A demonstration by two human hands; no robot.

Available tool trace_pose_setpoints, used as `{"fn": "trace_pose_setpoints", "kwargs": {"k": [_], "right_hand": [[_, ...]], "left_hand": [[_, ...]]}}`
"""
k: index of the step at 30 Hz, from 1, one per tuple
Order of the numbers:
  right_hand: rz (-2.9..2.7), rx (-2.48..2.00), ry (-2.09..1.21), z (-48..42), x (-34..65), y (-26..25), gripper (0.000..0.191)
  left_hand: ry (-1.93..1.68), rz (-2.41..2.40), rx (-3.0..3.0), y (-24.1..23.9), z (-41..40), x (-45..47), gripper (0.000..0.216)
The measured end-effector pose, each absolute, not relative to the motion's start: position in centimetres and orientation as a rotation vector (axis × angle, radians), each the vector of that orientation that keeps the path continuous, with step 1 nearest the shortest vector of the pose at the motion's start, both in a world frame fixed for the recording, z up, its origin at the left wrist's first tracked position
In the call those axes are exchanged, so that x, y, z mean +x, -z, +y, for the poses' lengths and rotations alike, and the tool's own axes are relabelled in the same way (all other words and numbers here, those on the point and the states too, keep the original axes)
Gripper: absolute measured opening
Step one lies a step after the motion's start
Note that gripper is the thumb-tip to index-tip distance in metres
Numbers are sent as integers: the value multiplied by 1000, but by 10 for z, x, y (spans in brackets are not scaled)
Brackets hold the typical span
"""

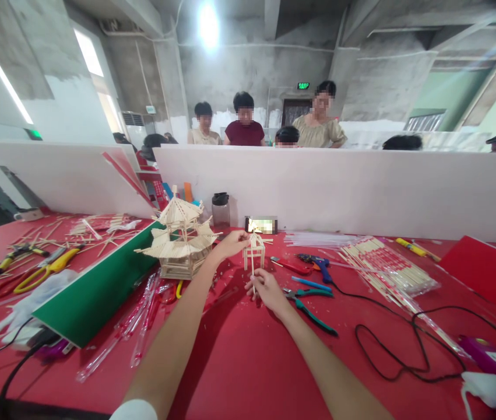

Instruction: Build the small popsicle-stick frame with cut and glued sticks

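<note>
Wooden little stick frame, kind of a mini pavilion with a pointy roof, stands on the red table about mid-scene, a bit toward the far side. The left hand comes in from the left and has its fingertips pinched on the frame's top corner. The right hand sits just in front of it, on the near side, fingers curled in tight around a thin stick that stands upright against the frame's front.

Just left of all that is a much bigger pagoda model made of the same pale sticks, tiered roofs and everything. A green board lies angled on the near-left side of it, with clear plastic sleeves scattered along its edge.

Right of the hands, close by: teal-handled pliers, a red-handled cutter and a blue glue gun with a black cable looping off to the near right. Further right lies a pack of chopsticks.

Behind the frame, at the far edge of the table, a phone lies flat and a dark jar stands beside it, both up against a white partition. Way over on the left there are loose sticks and yellow-handled pliers. Several people stand or sit beyond the partition.
</note>
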State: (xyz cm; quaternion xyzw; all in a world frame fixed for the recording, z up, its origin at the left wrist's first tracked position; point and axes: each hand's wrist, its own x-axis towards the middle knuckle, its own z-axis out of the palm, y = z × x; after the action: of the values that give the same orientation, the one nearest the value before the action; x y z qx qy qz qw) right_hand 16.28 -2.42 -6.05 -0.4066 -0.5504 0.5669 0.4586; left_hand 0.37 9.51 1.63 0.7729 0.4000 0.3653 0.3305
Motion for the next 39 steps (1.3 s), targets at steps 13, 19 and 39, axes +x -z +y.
{"fn": "trace_pose_setpoints", "kwargs": {"k": [13, 19, 39], "right_hand": [[-1379, -1019, -1366, -26, 163, 62, 32], [-1384, -1004, -1365, -24, 163, 64, 32], [-1467, -1090, -1175, -25, 167, 59, 24]], "left_hand": [[-946, 1050, 2000, -22, 89, 4, 18], [-961, 1057, 1997, -23, 87, 4, 19], [-949, 1054, 1952, -20, 87, 5, 15]]}}
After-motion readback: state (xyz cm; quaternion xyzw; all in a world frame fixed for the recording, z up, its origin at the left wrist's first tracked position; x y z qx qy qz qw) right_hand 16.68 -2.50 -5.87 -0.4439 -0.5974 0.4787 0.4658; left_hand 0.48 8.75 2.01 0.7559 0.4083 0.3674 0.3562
